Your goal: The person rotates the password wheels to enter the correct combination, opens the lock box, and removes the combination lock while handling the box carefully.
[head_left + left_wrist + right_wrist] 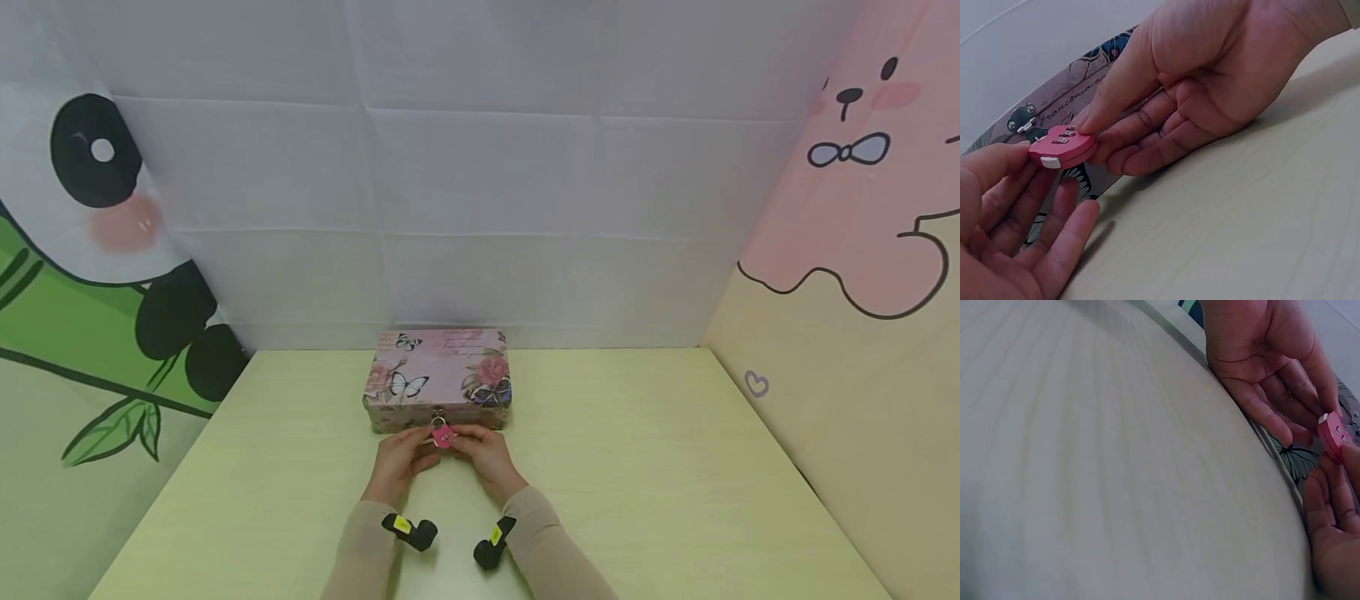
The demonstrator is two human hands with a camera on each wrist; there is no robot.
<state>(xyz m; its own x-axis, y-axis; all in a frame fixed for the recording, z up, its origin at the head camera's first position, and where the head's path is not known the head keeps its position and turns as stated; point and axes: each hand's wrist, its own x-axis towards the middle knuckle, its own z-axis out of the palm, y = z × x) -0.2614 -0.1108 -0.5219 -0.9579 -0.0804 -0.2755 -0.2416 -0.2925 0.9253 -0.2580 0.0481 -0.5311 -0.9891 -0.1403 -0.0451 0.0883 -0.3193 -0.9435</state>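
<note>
Facing a pink, butterfly-printed box on the pale table, you hold a small pink padlock at its front, just beside the metal clasp. Your left hand pinches one side of the padlock, probably to steady it; your right hand pinches the other, thumb against the dials. That dial face is tilted upward, seemingly so you can see it. The box's clasp side faces you, likely keeping it within reach. Whether the padlock's shackle passes through the clasp is hard to tell.
</note>
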